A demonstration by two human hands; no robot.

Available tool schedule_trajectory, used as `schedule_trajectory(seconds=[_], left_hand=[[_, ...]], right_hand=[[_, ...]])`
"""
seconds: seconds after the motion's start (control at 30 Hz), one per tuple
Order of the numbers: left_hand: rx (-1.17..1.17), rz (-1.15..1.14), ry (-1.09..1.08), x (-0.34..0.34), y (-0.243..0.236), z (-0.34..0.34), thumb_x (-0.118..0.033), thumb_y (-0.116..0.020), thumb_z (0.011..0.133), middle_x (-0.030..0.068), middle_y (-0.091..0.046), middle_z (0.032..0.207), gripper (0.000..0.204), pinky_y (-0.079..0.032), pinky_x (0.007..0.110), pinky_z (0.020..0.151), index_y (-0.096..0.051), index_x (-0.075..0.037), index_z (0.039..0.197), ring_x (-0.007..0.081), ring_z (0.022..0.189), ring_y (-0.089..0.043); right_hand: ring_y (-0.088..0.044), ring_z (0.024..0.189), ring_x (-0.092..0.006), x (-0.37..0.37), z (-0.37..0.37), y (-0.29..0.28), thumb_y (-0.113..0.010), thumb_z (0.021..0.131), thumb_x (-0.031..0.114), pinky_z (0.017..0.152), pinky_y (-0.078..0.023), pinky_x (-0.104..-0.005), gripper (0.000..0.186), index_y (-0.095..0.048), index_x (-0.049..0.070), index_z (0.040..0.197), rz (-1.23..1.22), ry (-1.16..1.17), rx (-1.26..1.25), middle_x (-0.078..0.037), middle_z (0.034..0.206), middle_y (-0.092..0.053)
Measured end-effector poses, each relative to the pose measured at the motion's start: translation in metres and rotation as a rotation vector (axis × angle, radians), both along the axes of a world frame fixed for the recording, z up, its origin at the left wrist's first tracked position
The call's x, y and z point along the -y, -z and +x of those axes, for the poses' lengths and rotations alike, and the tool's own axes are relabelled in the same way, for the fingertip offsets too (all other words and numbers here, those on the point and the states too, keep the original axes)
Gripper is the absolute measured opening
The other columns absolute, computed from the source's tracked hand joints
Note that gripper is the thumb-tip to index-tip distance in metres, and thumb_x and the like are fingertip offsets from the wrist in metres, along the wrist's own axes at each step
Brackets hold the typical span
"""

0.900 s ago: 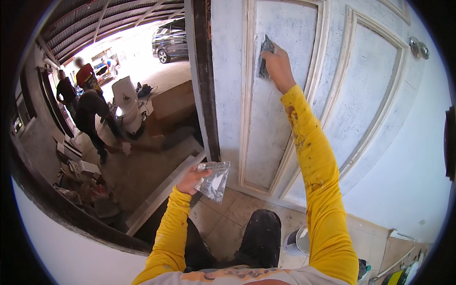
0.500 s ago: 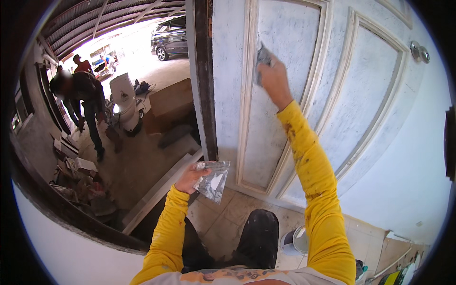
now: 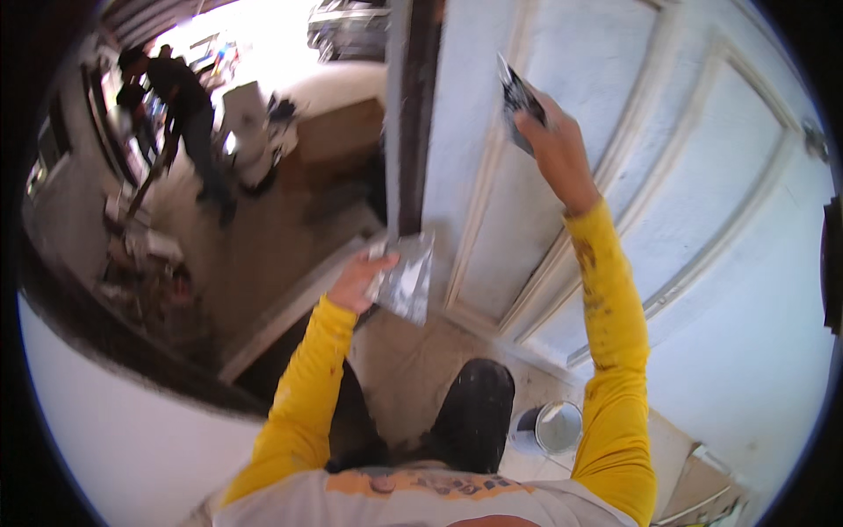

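Note:
My left hand is closed on the edge of a thin, flat, grey plate with a white patch of paste on it, held in front of the door's lower edge. Higher up, my right hand grips a putty knife smeared grey, its narrow tip pointing up and left. The knife is in front of the white panelled door, near the left moulding of a panel; whether the blade touches the surface, I cannot tell. Grey-white smudges mark the door.
A bucket stands on the tiled floor right of my knees. The dark door frame borders the doorway. Beyond it are a bent-over person, a toilet, a brown board or carton and a parked car. A round doorknob sits far right.
The view has shifted, blurring the scene slightly. Both hands appear higher and further right in the picture, still holding the plate and putty knife. The person outside has changed posture.

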State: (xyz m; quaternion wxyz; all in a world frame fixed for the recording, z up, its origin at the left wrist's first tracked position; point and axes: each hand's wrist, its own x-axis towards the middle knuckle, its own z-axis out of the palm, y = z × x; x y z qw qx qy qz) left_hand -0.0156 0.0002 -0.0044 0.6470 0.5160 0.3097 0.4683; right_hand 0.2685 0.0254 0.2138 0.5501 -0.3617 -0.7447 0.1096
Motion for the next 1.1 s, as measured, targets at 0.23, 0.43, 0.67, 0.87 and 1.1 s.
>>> schedule_trajectory(seconds=[0.23, 0.43, 0.67, 0.87, 1.1], left_hand=[[0.621, -0.179, 0.12, -0.001, 0.009, 0.041, -0.015, -0.058, 0.097, 0.0078, -0.066, 0.113, 0.029, -0.051, 0.037, 0.091, -0.059, -0.002, 0.123, 0.0206, 0.101, -0.065], [0.615, -0.065, 0.002, 0.0, 0.012, 0.034, -0.011, -0.063, 0.094, 0.0101, -0.069, 0.111, 0.024, -0.053, 0.035, 0.091, -0.062, -0.001, 0.116, 0.0208, 0.099, -0.067], [0.236, 0.071, 0.015, 0.0, -0.005, 0.014, -0.008, -0.067, 0.09, 0.0092, -0.07, 0.107, 0.024, -0.053, 0.031, 0.087, -0.064, 0.001, 0.113, 0.0178, 0.095, -0.068], [0.252, -0.161, 0.127, -0.002, 0.009, 0.018, -0.012, -0.068, 0.09, 0.0058, -0.069, 0.103, 0.027, -0.051, 0.028, 0.081, -0.063, 0.001, 0.113, 0.0127, 0.091, -0.066], [0.235, -0.105, 0.13, 0.0, 0.005, 0.021, -0.014, -0.066, 0.092, 0.0047, -0.069, 0.104, 0.026, -0.051, 0.029, 0.081, -0.064, -0.001, 0.114, 0.0121, 0.093, -0.065]], right_hand=[[-0.05, 0.123, -0.0387, 0.059, -0.025, 0.188, -0.061, 0.079, -0.006, 0.106, -0.041, -0.0439, 0.058, -0.055, 0.009, 0.136, 0.389, -0.135, 0.511, -0.019, 0.128, -0.053], [-0.048, 0.125, -0.0399, 0.052, -0.018, 0.236, -0.061, 0.077, -0.006, 0.108, -0.037, -0.0476, 0.058, -0.057, 0.009, 0.133, 0.136, -0.131, 0.402, -0.02, 0.128, -0.052], [-0.056, 0.114, -0.0271, 0.048, 0.045, 0.18, -0.064, 0.068, -0.009, 0.101, -0.041, -0.0439, 0.063, -0.065, 0.02, 0.124, 0.304, 0.028, 0.837, -0.003, 0.124, -0.063], [-0.056, 0.109, -0.0235, 0.059, 0.021, 0.124, -0.068, 0.065, -0.007, 0.099, -0.04, -0.0458, 0.062, -0.068, 0.026, 0.118, 0.387, -0.124, 1.078, 0.005, 0.122, -0.065], [-0.056, 0.11, -0.0241, 0.07, 0.027, 0.138, -0.068, 0.065, -0.006, 0.1, -0.041, -0.0459, 0.062, -0.068, 0.026, 0.118, 0.227, -0.254, 1.109, 0.005, 0.121, -0.066]])
